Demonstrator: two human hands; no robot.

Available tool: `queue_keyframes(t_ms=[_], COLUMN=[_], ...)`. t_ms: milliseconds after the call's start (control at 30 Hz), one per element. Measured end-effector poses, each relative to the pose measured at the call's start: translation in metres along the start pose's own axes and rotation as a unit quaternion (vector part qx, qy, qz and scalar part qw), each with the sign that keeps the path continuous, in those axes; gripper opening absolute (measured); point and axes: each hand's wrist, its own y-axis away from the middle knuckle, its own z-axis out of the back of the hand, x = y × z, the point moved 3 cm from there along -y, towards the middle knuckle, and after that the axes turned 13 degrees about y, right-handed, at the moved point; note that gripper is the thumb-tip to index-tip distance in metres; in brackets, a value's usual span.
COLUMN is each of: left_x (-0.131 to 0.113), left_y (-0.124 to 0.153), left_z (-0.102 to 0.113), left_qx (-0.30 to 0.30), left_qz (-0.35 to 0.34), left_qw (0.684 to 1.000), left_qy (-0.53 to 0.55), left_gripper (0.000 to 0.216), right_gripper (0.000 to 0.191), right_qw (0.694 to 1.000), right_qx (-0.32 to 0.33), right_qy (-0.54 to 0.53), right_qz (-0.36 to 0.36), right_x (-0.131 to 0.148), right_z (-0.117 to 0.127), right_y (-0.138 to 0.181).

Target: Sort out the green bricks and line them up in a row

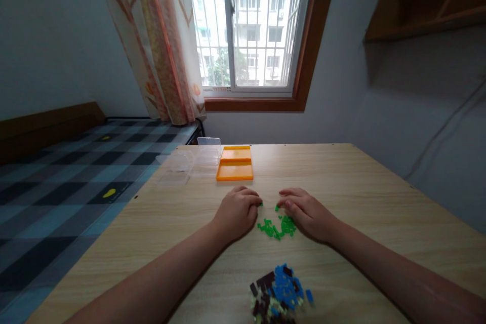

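My left grip [236,214] rests on the worktop [341,177] with its fingertips at one small green piece [261,204]. My right grip [309,214] faces it across a short gap, fingertips at a second green bit [277,208]. Both are loosely curled; I cannot tell whether either is pinching its piece or only touching it.

The green pile [287,226] lies flat on the wood, between my grips and a little nearer to me, spread in two joined clumps, the right one just beside my right thumb.

Closer to me, between my forearms, sits a mixed heap: blue pieces [285,286], dark brown pieces [266,281] and some pale ones, its near end at the bottom edge of my view.

Past my left grip lies the orange tray [235,169], parted by a ridge into two shallow sections. Left of it are clear boxes [174,177], too see-through to count, with one clear flap standing up behind.

The bed [56,202], in checked cloth, runs along the left of the worktop. Ahead are the curtain [163,35] and the barred window [258,30]; a shelf [429,5] hangs at upper right.
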Motion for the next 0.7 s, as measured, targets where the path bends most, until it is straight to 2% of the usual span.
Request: queue_keyframes(t_ms=[167,333,533,700], left_x=[0.0,0.008,0.018,0.019], left_y=[0.0,0.0,0.0,0.002], left_z=[0.001,0.005,0.012,0.011], left_qx=[0.018,0.021,0.045,0.039], left_qz=[-0.008,-0.023,-0.035,-0.02], left_qw=[1.0,0.999,0.998,0.999], left_qy=[-0.022,-0.02,-0.025,-0.027], left_gripper=[0.032,0.033,0.037,0.038], right_gripper=[0.02,0.013,0.013,0.018], right_qw=[1.0,0.998,0.994,0.989], right_qx=[-0.021,-0.024,-0.044,-0.031], right_qy=[0.013,0.025,0.026,0.046], right_qz=[-0.001,0.059,0.097,0.138], right_x=[-0.001,-0.008,-0.014,-0.009], right_z=[0.001,-0.002,-0.012,-0.011], right_y=[-0.006,-0.028,-0.063,-0.057])
